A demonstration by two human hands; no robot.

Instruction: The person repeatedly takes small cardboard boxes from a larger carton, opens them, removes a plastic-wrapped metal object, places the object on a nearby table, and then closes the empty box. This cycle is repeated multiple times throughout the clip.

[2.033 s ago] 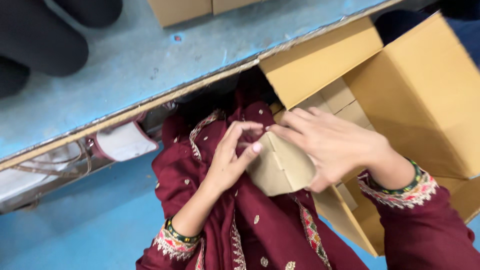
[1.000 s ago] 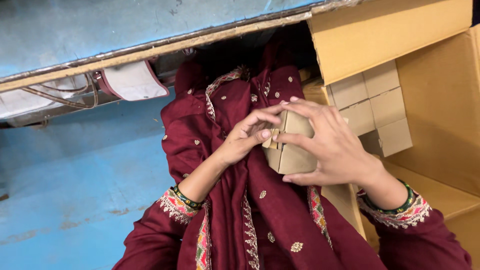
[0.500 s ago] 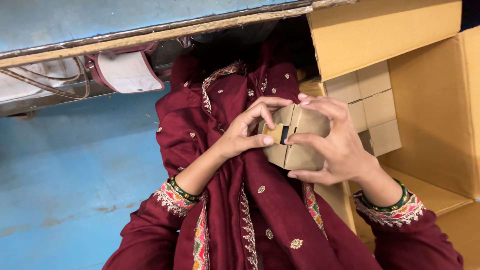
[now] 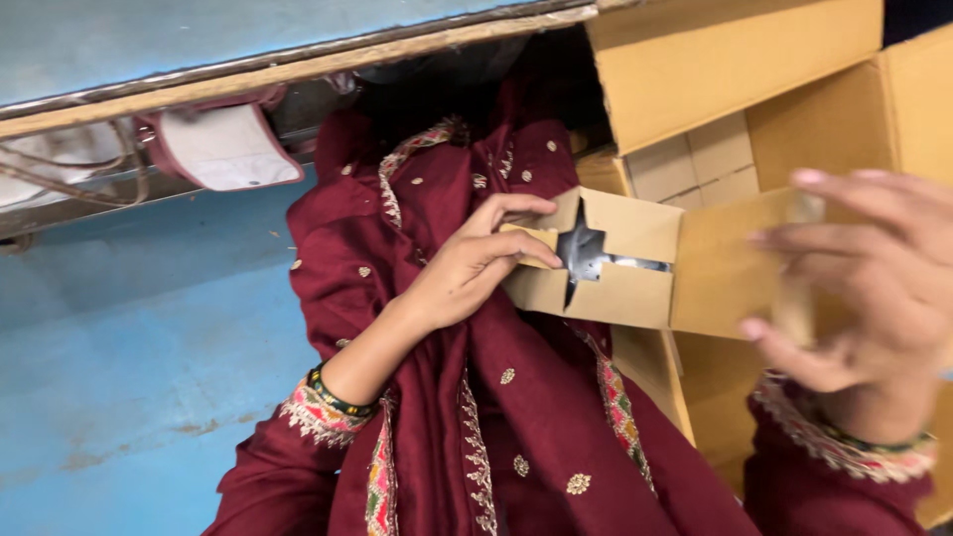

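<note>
I hold a small box (image 4: 635, 263) of plain brown card in front of my lap, its matte sides smooth and its corners square. My left hand (image 4: 467, 268) grips the box's near end, fingers (image 4: 516, 208) curled over the top edge and thumb (image 4: 521, 256) pressed on the end face. That face is made of four flaps that meet unevenly, leaving a star-shaped gap with something dull grey showing inside. My right hand (image 4: 874, 288) is at the box's far end, blurred, its fingers spread around that end; I cannot tell how firmly it grips.

Beneath the box, my maroon dress (image 4: 516, 427) falls in soft folds, dotted with small gold motifs and edged with bright woven trim. A beaded bangle (image 4: 333, 395) of green and dark beads circles my left wrist, below and left of the box.

Behind and right of the box stands a large carton (image 4: 754, 69) of corrugated brown card, flaps open, with pale square packs (image 4: 695, 164) stacked inside. Above and left of the box runs a bench (image 4: 248, 35) with a worn blue top and a raw wooden edge. A white pouch (image 4: 223, 149) with dark red piping hangs under that edge. The floor (image 4: 129, 377) left of the box is scuffed blue.
</note>
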